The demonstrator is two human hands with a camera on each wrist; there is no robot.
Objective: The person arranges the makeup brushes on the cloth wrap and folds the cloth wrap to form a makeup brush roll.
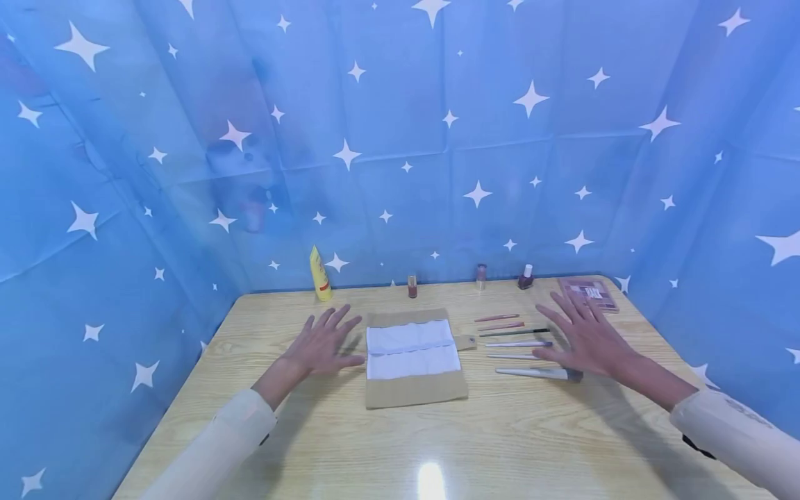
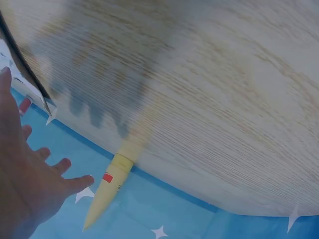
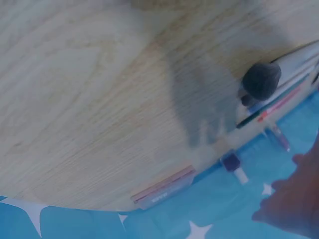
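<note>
My left hand [image 1: 321, 346] is held over the table with fingers spread, just left of an unrolled brown fabric pouch [image 1: 417, 392]. White pocket flaps [image 1: 411, 347] lie across the pouch's middle, and a strap with a snap [image 1: 465, 342] sticks out at its right. Over on the right, my right hand [image 1: 587, 340] hovers with spread fingers near the ends of several makeup brushes [image 1: 531, 373] and slim pencils [image 1: 501, 326], laid in a row. A thick brush's dark head [image 3: 262, 80] shows in the right wrist view. Neither hand holds anything.
Along the back edge stand a yellow tube [image 1: 320, 278], a small dark-red bottle [image 1: 412, 286], a pinkish tube [image 1: 480, 276] and a nail polish bottle [image 1: 526, 279]. An eyeshadow palette [image 1: 603, 297] lies at the back right corner. A blue star-patterned curtain [image 1: 400, 173] surrounds the wooden table [image 1: 350, 451].
</note>
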